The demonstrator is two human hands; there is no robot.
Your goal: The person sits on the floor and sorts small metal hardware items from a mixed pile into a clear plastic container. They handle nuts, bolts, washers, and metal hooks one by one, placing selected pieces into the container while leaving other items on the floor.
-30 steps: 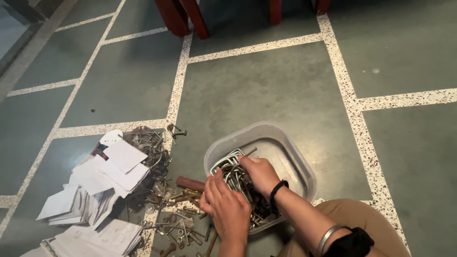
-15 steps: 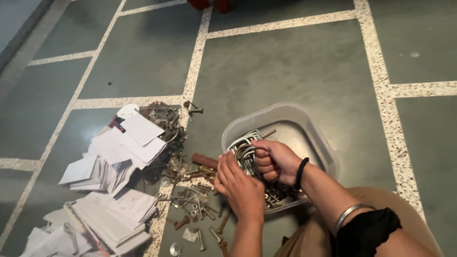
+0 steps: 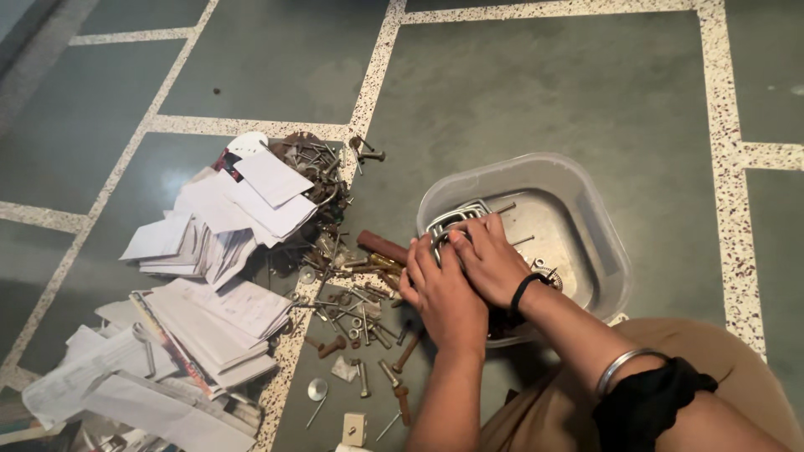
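A clear plastic tub [image 3: 590, 188] stands on the floor in front of me. Inside it, at its left side, lies a bundle of bent U-shaped metal rods [image 3: 453, 219]. My right hand [image 3: 492, 261] covers the bundle from above with its fingers curled over the rods. Pressed against it from the left, across the tub's near-left rim, my left hand [image 3: 441, 295] has its fingertips on the same rods. A few loose bolts lie on the tub's bare bottom to the right of my hands.
Loose bolts, nuts and washers [image 3: 356, 310] are scattered on the floor left of the tub, with a rusty brown rod [image 3: 381, 245] among them. Heaps of white papers [image 3: 222, 213] lie further left. My knee in tan trousers [image 3: 578, 402] is at the bottom right.
My right hand, gripping the bundle raised half a second ago, has pushed it down into the tub. My left hand stayed against it. The view has tilted downward.
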